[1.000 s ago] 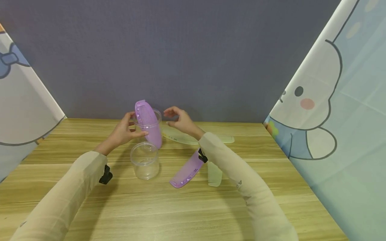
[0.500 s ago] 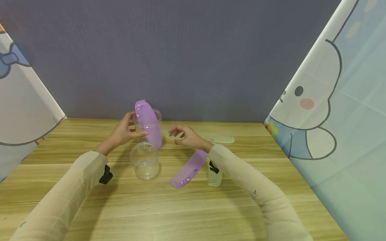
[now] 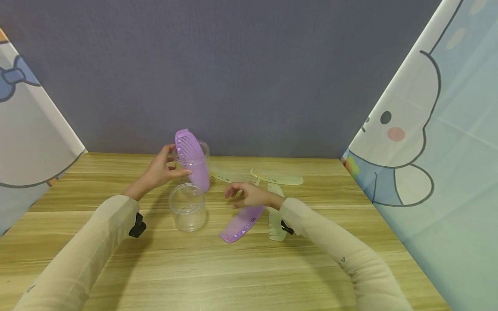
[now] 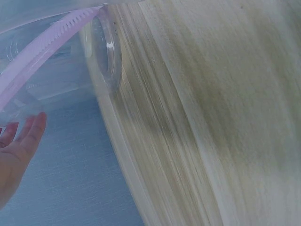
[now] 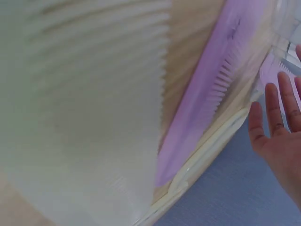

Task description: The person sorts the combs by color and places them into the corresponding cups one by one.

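My left hand [image 3: 158, 169] holds a clear plastic cup [image 3: 206, 152] at the back left, thumb across its front and fingers round the far side. Inside it leans a purple comb [image 3: 189, 151], its top sticking out above the rim. In the left wrist view, fingertips [image 4: 38, 123] touch the wall of the cup [image 4: 70, 84]. My right hand [image 3: 250, 195] hovers with loosely bent fingers and nothing in them, over the far end of a second purple comb [image 3: 239, 225] that lies on the table.
A second clear cup [image 3: 188, 214] stands in front of the held one. Pale green combs lie at the right: one comb [image 3: 233, 176] behind my right hand, another comb [image 3: 278, 179] along the back, a third comb [image 3: 274, 224] under my right wrist. A dark panel [image 3: 249, 77] closes the rear.
My right hand has drawn back from beside the held cup, down and to the right, past the pale green comb to above the purple one. My left hand stays on the cup.
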The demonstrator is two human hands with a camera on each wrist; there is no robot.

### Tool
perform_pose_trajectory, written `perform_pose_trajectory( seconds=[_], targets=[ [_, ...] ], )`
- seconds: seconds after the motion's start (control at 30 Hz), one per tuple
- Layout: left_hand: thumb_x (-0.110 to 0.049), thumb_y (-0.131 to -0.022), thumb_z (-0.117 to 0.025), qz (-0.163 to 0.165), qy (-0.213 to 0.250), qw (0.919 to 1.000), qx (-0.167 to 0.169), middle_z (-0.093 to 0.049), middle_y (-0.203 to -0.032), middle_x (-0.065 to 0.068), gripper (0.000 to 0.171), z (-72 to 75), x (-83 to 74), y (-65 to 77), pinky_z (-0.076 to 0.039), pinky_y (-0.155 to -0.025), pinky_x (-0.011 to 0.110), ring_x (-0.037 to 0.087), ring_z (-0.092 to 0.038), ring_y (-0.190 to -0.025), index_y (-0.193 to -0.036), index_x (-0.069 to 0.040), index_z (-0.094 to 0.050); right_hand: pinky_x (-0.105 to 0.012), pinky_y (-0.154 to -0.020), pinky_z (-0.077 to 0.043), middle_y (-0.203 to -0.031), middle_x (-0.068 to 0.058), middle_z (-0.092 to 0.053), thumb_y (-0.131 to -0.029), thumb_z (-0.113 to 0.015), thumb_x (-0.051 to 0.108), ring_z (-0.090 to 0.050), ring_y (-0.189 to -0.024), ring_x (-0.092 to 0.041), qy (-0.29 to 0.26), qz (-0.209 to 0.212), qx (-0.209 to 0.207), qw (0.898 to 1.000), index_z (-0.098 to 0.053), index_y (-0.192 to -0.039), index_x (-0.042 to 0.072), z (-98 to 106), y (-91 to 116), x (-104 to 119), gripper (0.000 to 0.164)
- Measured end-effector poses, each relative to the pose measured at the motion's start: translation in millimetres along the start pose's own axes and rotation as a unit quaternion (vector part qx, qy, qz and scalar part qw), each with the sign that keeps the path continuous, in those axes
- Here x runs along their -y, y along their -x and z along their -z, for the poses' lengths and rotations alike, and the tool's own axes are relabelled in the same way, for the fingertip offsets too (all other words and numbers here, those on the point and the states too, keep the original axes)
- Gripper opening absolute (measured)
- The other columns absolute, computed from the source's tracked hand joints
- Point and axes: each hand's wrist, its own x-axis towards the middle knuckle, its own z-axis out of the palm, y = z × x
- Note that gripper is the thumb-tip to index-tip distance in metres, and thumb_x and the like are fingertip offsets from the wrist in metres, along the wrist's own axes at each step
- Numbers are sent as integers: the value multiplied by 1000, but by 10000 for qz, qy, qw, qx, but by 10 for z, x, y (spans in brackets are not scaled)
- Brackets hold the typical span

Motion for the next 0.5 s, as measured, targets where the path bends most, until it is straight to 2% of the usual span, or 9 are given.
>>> perform_pose_trajectory(
  seconds=[0.27, 0.37, 0.5],
  targets=[
    [-27, -71, -78, 28, -22, 10000, -41, -28, -139, 27, 98, -4, 6, -20, -44, -95, 54, 49, -37, -122, -141, 3, -15, -31, -99, -45, -116, -15, -58, -77, -65, -3, -54, -112, -24, 3, -151, 693, 9975, -53, -115, -2, -67, 107, -1, 40],
    [-27, -71, -78, -14, -29, 10000, -25, -28, -139, 28, 99, -2, 7, -17, -45, -94, 55, 50, -38, -121, -141, 3, -14, -30, -99, -45, -116, -14, -58, -76, -66, -4, -55, -112, -24, -38, -191, 845, 9962, -53, -116, -3, -75, 138, 3, 42],
    [-27, -71, -78, -27, -26, 10000, 10, -27, -139, 29, 101, 7, 0, -17, -45, -93, 55, 52, -38, -121, -141, 4, -13, -30, -100, -44, -113, -12, -60, -74, -70, -3, -55, -110, -22, 174, -180, 978, 9949, -55, -114, -1, -79, 173, 33, 43]
  ],
)
